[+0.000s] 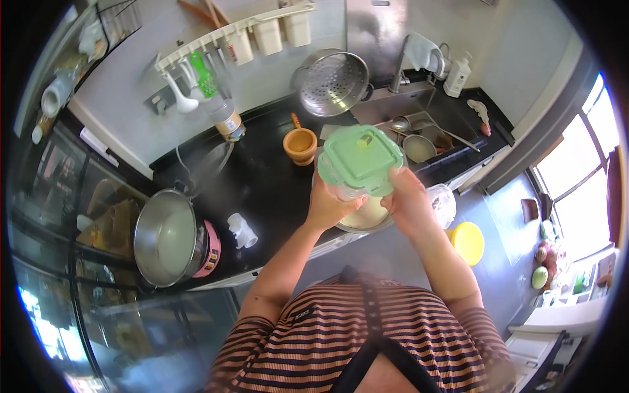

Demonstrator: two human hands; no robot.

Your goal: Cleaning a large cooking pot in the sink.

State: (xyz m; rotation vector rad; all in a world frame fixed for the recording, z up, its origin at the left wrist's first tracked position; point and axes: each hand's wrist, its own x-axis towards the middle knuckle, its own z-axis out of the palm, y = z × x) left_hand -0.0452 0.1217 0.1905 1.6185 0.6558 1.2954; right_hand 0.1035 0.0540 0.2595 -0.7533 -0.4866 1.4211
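Observation:
Both my hands hold a clear food container with a green clip-on lid (361,153) up above the counter's front edge. My left hand (328,206) grips its left side and underside. Around the right corner of the lid, my right hand (408,196) has its thumb against the rim. The lid sits on the container, and one side clip hangs by my right fingers. Below the container is a wide metal bowl (366,218) of pale, cream-coloured contents, partly hidden by my hands. What the container holds cannot be made out.
Left on the black counter (265,191) stand a steel pot (172,236) on a pink-sided cooker and a crumpled white wrapper (242,231). Behind are a wooden mortar (300,146) and a steel colander (334,82). The sink (393,109) holds ladles and a bowl. A yellow bin (468,243) stands right.

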